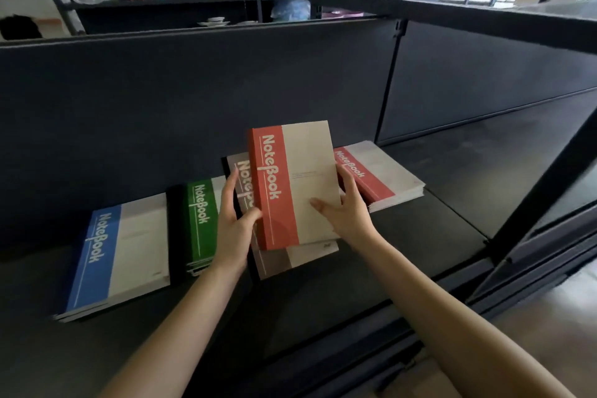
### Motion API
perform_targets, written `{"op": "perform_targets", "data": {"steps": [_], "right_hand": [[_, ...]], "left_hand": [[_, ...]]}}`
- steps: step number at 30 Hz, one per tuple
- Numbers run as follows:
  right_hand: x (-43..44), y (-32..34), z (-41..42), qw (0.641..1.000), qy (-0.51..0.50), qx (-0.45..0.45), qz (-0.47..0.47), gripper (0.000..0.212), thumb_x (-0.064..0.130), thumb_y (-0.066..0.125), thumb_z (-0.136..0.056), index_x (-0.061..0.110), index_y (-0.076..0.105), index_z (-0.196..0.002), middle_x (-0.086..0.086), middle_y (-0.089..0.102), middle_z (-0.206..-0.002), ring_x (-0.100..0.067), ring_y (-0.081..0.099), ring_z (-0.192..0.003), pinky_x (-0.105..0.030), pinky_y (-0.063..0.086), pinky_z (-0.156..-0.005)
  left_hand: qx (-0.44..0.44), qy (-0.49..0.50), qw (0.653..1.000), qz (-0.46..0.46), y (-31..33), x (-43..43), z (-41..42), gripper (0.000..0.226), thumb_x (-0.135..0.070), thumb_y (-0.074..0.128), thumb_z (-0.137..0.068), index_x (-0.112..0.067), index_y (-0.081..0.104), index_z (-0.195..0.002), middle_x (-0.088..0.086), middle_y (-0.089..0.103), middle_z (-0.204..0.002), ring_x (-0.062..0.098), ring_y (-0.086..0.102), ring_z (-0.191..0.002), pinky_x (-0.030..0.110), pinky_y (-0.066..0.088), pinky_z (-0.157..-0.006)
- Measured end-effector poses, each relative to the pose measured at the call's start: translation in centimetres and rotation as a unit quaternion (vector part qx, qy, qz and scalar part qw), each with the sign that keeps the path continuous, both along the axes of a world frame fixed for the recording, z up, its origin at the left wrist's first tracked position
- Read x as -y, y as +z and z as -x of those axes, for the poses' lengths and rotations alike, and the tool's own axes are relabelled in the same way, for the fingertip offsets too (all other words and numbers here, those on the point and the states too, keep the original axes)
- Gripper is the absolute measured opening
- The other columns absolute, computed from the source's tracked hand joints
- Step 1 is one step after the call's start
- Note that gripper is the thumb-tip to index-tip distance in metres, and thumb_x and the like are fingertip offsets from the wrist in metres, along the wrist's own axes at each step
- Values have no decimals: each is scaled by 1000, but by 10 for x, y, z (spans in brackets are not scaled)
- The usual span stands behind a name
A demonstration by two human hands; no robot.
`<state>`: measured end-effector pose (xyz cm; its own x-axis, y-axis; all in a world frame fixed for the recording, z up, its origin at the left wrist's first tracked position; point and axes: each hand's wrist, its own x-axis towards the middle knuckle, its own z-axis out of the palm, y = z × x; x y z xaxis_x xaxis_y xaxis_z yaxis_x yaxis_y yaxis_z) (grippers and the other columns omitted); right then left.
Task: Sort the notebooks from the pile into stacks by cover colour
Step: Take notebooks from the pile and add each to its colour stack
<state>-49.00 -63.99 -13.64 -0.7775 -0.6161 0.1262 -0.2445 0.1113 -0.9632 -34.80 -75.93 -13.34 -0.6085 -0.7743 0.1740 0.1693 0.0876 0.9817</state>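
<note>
You hold the red notebook (300, 184) in both hands, raised and tilted. Your left hand (234, 220) grips its lower spine edge, thumb on the red band and fingers reaching up behind. Your right hand (345, 210) grips the opposite edge, thumb flat on the cream part of the cover and fingers curled round the side.

Directly beneath both hands lies the grey notebook pile (277, 263) on the dark shelf (436, 236). Just left of your left hand sits the green stack (200, 223), partly hidden by that hand, and further left the blue stack (119, 255). Just beyond your right hand's fingers, to the right, lies the red stack (381, 174).
</note>
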Motion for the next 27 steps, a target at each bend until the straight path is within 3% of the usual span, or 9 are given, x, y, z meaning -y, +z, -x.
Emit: {"op": "perform_targets", "data": {"steps": [4,8,16,20,24,27], "right_hand": [[-21,3,48,995,-67,-48,-53,67,20,64,-90,24,28,-146,-2,53,-133,-24,53,-119,-40,51,-88],[-42,12,95,989,-92,-88,-81,68,17,65,-89,28,31,-146,1,60,-120,-19,57,-107,-27,48,-72],[-64,23,163,982,-111,-112,-107,67,12,68,-85,34,41,-142,6,63,-120,-13,59,-101,-25,44,-83],[-64,5,177,972,-119,-130,-158,67,11,69,-84,32,43,-142,-1,65,-120,-18,59,-107,-20,40,-85],[-57,-14,187,959,-128,-137,-210,66,18,68,-86,30,39,-144,-9,63,-119,-28,53,-117,-32,46,-91],[-54,-19,195,930,-129,-190,-286,63,26,64,-90,27,36,-146,-8,58,-128,-29,40,-125,-40,41,-95]], "left_hand": [[-7,8,1000,-14,-1,-7,22,71,8,48,-88,-43,37,-136,-15,52,-130,4,58,-109,25,51,-83],[0,4,1000,-13,-1,-14,40,69,7,49,-88,-45,38,-132,-12,52,-130,6,57,-109,28,51,-84],[39,-17,999,6,4,-18,69,65,5,50,-89,-45,42,-129,-4,53,-130,12,57,-107,19,51,-72],[82,-12,996,31,3,-13,87,65,1,51,-88,-40,41,-138,-7,42,-143,13,49,-121,18,48,-74],[117,8,993,32,-4,-14,95,66,0,51,-89,-39,38,-141,-13,36,-147,-9,48,-104,18,49,-75],[134,6,989,56,-4,-19,97,67,1,49,-89,-41,36,-140,-25,33,-138,-33,43,-80,10,47,-69]]}}
